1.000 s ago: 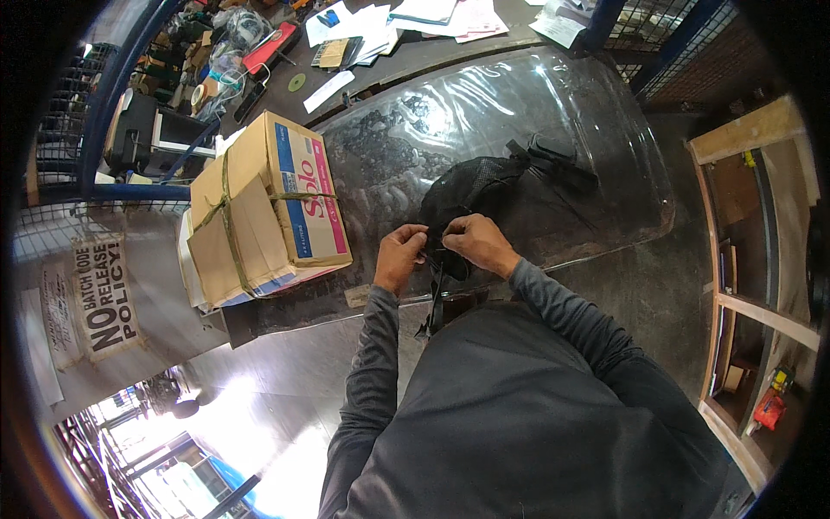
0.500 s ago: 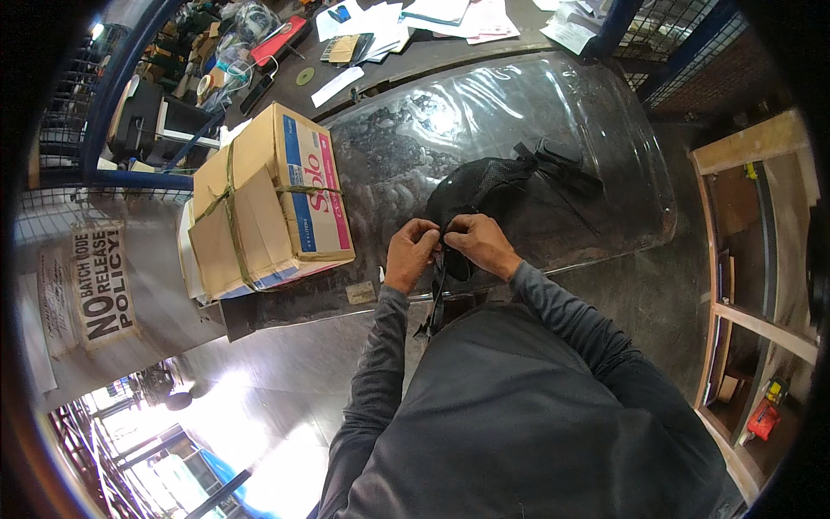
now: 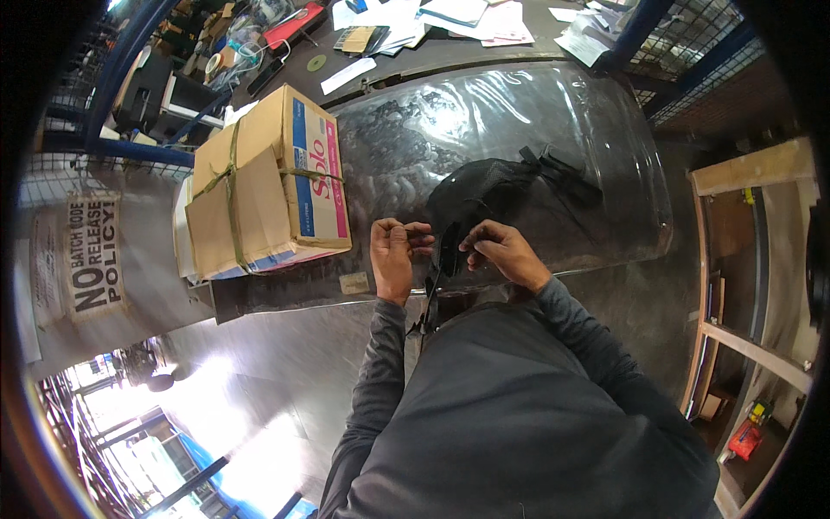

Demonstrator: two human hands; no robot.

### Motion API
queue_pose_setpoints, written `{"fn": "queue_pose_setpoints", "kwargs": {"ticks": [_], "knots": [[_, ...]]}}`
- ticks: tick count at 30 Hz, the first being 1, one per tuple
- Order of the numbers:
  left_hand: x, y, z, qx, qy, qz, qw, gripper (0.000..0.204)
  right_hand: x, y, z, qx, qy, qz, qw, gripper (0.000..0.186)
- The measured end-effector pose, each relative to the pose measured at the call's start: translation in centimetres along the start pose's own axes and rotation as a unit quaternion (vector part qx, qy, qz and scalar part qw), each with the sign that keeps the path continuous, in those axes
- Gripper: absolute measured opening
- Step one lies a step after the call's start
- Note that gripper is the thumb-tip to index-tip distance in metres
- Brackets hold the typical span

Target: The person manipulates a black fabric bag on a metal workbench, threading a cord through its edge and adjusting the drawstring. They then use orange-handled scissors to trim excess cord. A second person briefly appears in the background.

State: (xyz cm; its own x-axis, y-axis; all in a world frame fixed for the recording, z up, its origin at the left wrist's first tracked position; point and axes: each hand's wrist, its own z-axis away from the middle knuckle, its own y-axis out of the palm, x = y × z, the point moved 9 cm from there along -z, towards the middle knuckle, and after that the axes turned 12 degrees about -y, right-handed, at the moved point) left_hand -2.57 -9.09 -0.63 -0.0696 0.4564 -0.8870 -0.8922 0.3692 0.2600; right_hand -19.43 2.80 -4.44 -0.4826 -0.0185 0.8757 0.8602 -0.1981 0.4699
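**Both hands working a strap on a black bag at the near edge of the bench**

The black bag (image 3: pixel 484 195) is lying on the clear plastic sheet (image 3: pixel 536 112) that covers the bench (image 3: pixel 285 285), toward the near edge and a little right of centre. Its dark webbing straps (image 3: pixel 562 169) are trailing off toward the far right. A narrow strap end (image 3: pixel 443 259) is hanging over the near edge in front of the person.

The left hand (image 3: pixel 393 251) is pinching something thin between thumb and fingertips, probably the strap or a thread; it is too small to tell which. The right hand (image 3: pixel 501 251) is curled closed on the bag's edge just beside the strap. The two hands are near each other, not touching.

Judgement on progress: the work is looking mid-way. The bag is already laid out and the strap is in hand, but nothing is showing as fastened or finished, and the far straps are lying loose and untouched.

Further out, a cardboard box (image 3: pixel 268 190) bound with green bands is sitting at the left end of the bench, well apart from the bag. Loose papers (image 3: pixel 450 17) and small clutter are lying on the table beyond the far edge. A printed sign (image 3: pixel 91 255) is hanging at the left.
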Motion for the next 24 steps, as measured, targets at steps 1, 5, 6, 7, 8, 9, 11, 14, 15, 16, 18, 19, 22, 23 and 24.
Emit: {"fn": "queue_pose_setpoints", "kwargs": {"ticks": [1, 5, 6, 7, 8, 9, 11, 14, 15, 16, 18, 19, 22, 23, 24], "knots": [[-0.3, 0.2, 0.4, 0.009, 0.015, -0.007, 1.0, 0.022, 0.4, -0.1, 0.5, 0.001, 0.01, 0.019, 1.0, 0.019], [-0.3, 1.1, 0.9, 0.049, 0.031, -0.03, 0.998, 0.02, 1.7, -0.1, 1.8, -0.002, -0.028, 0.061, 0.998, 0.018], [-0.3, 1.5, 1.1, 0.056, 0.036, -0.031, 0.997, 0.019, 1.7, -0.3, 1.9, 0.008, -0.029, 0.071, 0.997, 0.018], [-0.3, 2.0, 1.2, 0.063, 0.04, -0.032, 0.997, 0.019, 1.6, -0.5, 1.9, 0.018, -0.03, 0.08, 0.996, 0.018], [-0.1, 2.2, 1.1, 0.07, 0.032, -0.021, 0.997, 0.019, 1.6, -0.7, 1.8, 0.028, -0.031, 0.09, 0.995, 0.018], [0.1, 2.5, 1.1, 0.077, 0.022, -0.01, 0.997, 0.018, 1.9, -0.6, 1.7, 0.02, -0.027, 0.063, 0.997, 0.017], [0.6, 3.1, 1.1, 0.09, -0.002, -0.026, 0.996, 0.017, 2.5, 0.0, 1.2, 0.005, -0.021, 0.007, 1.0, 0.017], [0.9, 4.1, 1.0, 0.107, -0.054, -0.111, 0.986, 0.015, 2.3, -0.1, 0.4, 0.014, -0.005, 0.01, 1.0, 0.017], [0.9, 4.4, 1.0, 0.109, -0.079, -0.141, 0.981, 0.015, 2.3, 0.0, 0.2, 0.014, -0.008, -0.001, 1.0, 0.018], [1.1, 4.7, 0.9, 0.111, -0.103, -0.171, 0.974, 0.014, 2.2, 0.2, 0.0, 0.015, -0.011, -0.011, 1.0, 0.018], [0.8, 5.4, 0.8, 0.14, -0.11, -0.191, 0.965, 0.014, 2.1, 0.3, -0.1, 0.019, -0.013, -0.015, 1.0, 0.019], [0.7, 5.7, 0.8, 0.154, -0.113, -0.201, 0.961, 0.014, 1.9, 0.3, -0.1, 0.024, -0.012, -0.009, 1.0, 0.019], [1.1, 5.3, 0.5, 0.167, -0.125, -0.212, 0.955, 0.013, 1.5, 0.4, -0.3, 0.028, -0.01, -0.004, 1.0, 0.019], [1.1, 5.1, 0.5, 0.169, -0.127, -0.217, 0.953, 0.013, 1.4, 0.5, -0.3, 0.028, -0.01, -0.005, 1.0, 0.019], [1.2, 4.8, 0.5, 0.172, -0.129, -0.221, 0.951, 0.013, 1.4, 0.5, -0.3, 0.028, -0.004, 0.006, 1.0, 0.018]]}}
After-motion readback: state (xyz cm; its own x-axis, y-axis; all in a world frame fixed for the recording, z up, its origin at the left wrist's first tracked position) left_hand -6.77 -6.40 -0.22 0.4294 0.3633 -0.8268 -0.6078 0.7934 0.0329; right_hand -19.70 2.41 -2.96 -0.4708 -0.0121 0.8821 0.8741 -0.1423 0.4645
